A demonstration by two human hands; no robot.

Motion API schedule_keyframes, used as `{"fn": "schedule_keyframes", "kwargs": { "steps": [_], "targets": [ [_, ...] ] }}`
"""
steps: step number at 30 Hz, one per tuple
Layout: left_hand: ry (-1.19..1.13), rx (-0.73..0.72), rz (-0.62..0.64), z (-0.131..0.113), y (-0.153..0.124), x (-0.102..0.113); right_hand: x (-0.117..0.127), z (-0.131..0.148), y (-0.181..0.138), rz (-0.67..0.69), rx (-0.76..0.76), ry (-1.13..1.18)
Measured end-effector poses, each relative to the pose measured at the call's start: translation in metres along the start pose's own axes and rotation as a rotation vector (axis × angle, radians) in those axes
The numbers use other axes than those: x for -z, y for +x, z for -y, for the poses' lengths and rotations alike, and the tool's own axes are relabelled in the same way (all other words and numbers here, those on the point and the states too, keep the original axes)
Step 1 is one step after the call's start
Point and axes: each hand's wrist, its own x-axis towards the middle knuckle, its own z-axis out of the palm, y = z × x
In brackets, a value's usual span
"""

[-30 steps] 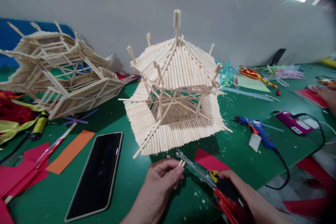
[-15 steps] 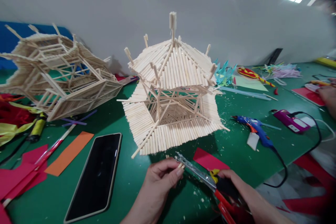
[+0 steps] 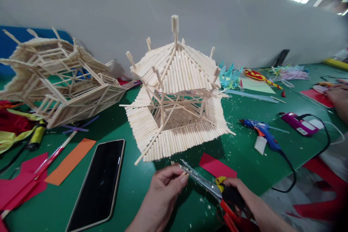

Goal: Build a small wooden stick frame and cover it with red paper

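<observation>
My left hand (image 3: pixel 169 185) pinches short wooden sticks (image 3: pixel 185 172) between thumb and fingers in front of the stick pavilion. From the right, my right hand (image 3: pixel 246 197) grips scissors (image 3: pixel 203 182) with red lower handles; a black and yellow part shows under the fingers. The scissors' blades, smeared with whitish bits, reach to the stick ends, and I cannot tell whether they touch. Just behind both hands stands the stick pavilion (image 3: pixel 183 70), upright, with a pointed roof and a wide slatted lower eave.
A second stick frame (image 3: pixel 63 79) lies tilted at the left. Around me are a phone (image 3: pixel 96 185), an orange strip (image 3: pixel 71 160), red paper (image 3: pixel 218 166), a blue glue gun (image 3: pixel 261 130) with its cord and a purple power strip (image 3: pixel 299 124). Another person's hand (image 3: pixel 339 98) is far right.
The view has shifted slightly, moving the pavilion a little left in the picture. Both hands keep nearly the same pose; the scissor blades look slightly more apart.
</observation>
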Motion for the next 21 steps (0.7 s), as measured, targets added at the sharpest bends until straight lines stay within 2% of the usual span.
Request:
{"fn": "schedule_keyframes", "kwargs": {
  "steps": [3, 7, 13, 21],
  "targets": [
    [-0.02, 0.011, 0.012, -0.001, 0.0, -0.001, -0.006, 0.0, -0.001, -0.018, -0.01, 0.016],
    [-0.03, -0.021, 0.065, 0.0, 0.0, 0.0, -0.008, 0.006, -0.007, -0.005, 0.057, 0.037],
    [-0.003, -0.049, 0.144, 0.0, -0.001, 0.002, -0.016, 0.012, -0.007, -0.001, 0.062, -0.053],
    [-0.045, 0.001, 0.098, 0.001, -0.002, -0.002, -0.025, -0.002, -0.004, 0.018, -0.028, -0.074]
  ]
}}
